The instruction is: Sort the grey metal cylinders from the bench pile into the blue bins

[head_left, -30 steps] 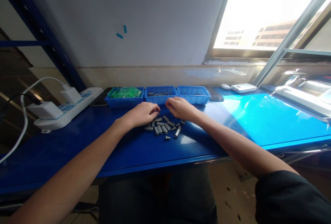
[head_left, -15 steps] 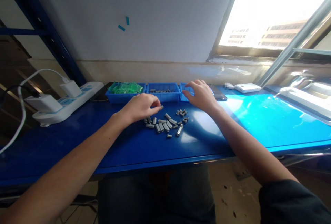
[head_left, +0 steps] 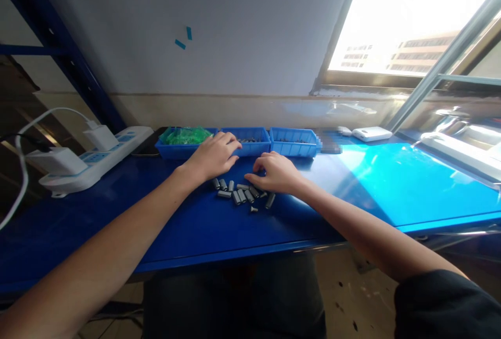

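My left hand [head_left: 214, 155] is at the front edge of the middle blue bin [head_left: 256, 148], fingers and thumb apart with nothing visible between them. Small metal parts lie inside that bin. My right hand [head_left: 276, 173] hovers low over the right side of a loose pile, its fingers curled and a gap showing between thumb and forefinger. The pile holds several hexagonal metal standoffs [head_left: 236, 197] and a small screw [head_left: 254, 209] at its near side. My right hand covers part of the pile.
A left blue bin [head_left: 176, 152] holds green plastic bags [head_left: 190, 135]; a right blue bin [head_left: 293, 149] contains small parts. A white power strip [head_left: 97, 164] with plugged-in chargers lies left. A white box-shaped device [head_left: 371, 133] sits at the back right. The table's front edge [head_left: 235, 255] runs close.
My left hand moved up to the middle bin, and the small metal part once pinched in it no longer shows. My right hand came from the right bin down and left to the pile.
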### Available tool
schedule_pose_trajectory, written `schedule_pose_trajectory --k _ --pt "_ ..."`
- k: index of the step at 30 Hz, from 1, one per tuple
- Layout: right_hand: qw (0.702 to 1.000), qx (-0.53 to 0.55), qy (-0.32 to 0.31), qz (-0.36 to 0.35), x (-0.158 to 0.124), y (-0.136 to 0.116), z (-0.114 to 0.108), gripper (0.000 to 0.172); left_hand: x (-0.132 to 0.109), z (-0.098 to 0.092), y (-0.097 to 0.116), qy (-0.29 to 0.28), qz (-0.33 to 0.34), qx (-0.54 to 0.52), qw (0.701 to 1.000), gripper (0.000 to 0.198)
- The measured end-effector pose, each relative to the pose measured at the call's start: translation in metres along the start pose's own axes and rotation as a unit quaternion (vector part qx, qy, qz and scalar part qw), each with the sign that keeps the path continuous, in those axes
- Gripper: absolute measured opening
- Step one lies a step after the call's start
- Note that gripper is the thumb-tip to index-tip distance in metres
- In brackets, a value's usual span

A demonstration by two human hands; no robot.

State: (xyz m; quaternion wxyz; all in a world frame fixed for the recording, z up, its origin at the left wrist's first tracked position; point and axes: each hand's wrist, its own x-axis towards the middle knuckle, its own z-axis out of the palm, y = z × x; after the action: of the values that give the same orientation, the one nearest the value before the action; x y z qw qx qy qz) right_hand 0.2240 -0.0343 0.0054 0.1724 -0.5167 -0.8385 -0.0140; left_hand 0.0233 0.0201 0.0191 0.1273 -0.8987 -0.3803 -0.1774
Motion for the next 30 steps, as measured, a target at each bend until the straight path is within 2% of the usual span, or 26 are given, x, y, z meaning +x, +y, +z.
schedule_pose_trajectory --k 2,4,6,7,9,11,13,15,17,19,21,22,25,27,29,30 --pt "0.999 -0.029 -0.022 -0.005 0.001 -0.009 0.008 0.022 -0.003 0.003 -0.002 0.000 -0.004 -0.010 1.000 0.029" --pt "0.999 -0.037 -0.014 -0.011 0.003 -0.012 0.010 0.018 -0.003 -0.002 -0.004 0.019 -0.007 -0.030 0.999 0.029" --pt "0.999 -0.008 0.038 -0.023 0.006 -0.010 0.001 0.017 -0.003 -0.013 -0.006 0.023 -0.007 -0.064 0.998 0.029" --pt "0.996 0.014 0.087 -0.030 0.007 -0.009 -0.006 0.018 -0.004 -0.019 -0.006 0.004 -0.007 -0.092 0.996 0.030" --pt "0.975 0.050 0.214 -0.035 0.011 -0.006 -0.026 0.020 -0.010 -0.029 -0.005 -0.096 -0.013 -0.170 0.981 0.033" --pt "0.941 0.060 0.332 -0.023 0.017 -0.001 -0.043 0.028 -0.017 -0.035 -0.003 -0.224 -0.030 -0.236 0.945 0.043" --pt "0.922 0.051 0.383 -0.005 0.026 0.007 -0.051 0.033 -0.023 -0.037 -0.002 -0.298 -0.049 -0.260 0.917 0.050" --pt "0.938 0.031 0.345 0.001 0.036 0.018 -0.045 0.032 -0.025 -0.035 -0.002 -0.310 -0.064 -0.256 0.913 0.049" --pt "0.970 0.003 0.242 -0.001 0.041 0.031 -0.033 0.027 -0.025 -0.032 -0.003 -0.308 -0.074 -0.256 0.913 0.045" --pt "0.987 -0.009 0.159 -0.007 0.040 0.039 -0.022 0.026 -0.025 -0.030 -0.003 -0.302 -0.083 -0.272 0.910 0.043" --pt "0.992 0.001 0.128 -0.016 0.034 0.041 -0.019 0.028 -0.026 -0.028 -0.001 -0.270 -0.082 -0.289 0.915 0.037" --pt "0.992 0.010 0.127 -0.022 0.030 0.039 -0.020 0.028 -0.026 -0.028 0.000 -0.236 -0.076 -0.294 0.923 0.033" --pt "0.992 0.036 0.118 -0.039 0.019 0.027 -0.029 0.028 -0.020 -0.033 0.005 -0.059 -0.067 -0.285 0.954 0.026" --pt "0.994 0.047 0.078 -0.061 0.016 0.017 -0.033 0.026 -0.007 -0.040 0.005 0.068 -0.085 -0.258 0.960 0.027" --pt "0.994 0.052 0.031 -0.088 0.014 0.011 -0.034 0.023 0.009 -0.046 0.001 0.145 -0.104 -0.211 0.961 0.030" --pt "0.993 0.052 0.012 -0.104 0.014 0.009 -0.034 0.021 0.018 -0.047 -0.002 0.156 -0.107 -0.183 0.965 0.031"
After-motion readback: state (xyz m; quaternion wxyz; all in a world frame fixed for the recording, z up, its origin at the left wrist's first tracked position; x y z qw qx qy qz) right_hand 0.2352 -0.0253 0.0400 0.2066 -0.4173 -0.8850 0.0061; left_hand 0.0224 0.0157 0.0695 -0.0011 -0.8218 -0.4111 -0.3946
